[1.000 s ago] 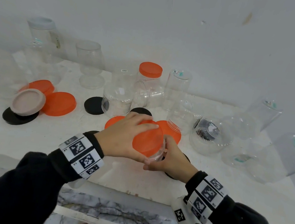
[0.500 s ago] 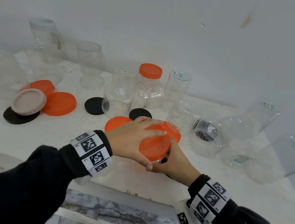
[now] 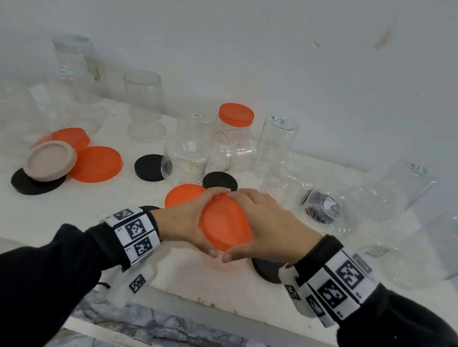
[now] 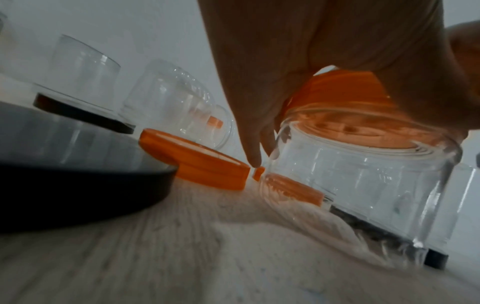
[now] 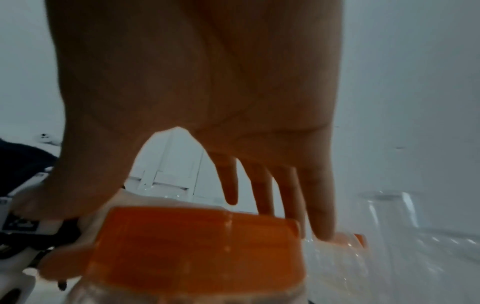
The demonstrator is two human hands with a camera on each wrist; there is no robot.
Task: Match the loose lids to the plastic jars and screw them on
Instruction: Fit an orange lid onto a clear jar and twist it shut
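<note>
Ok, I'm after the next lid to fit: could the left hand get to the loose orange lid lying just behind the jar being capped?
Probably yes. The loose orange lid lies flat just beyond the left hand, nothing over it, but that hand grips the orange lid on the jar and must let go first.

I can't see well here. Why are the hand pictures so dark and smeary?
Left wrist view: the left hand is a dim shape against the bright wall, the clear jar streaked. Right wrist view: the orange lid looks soft. Head view: sharp, evenly lit.
</note>
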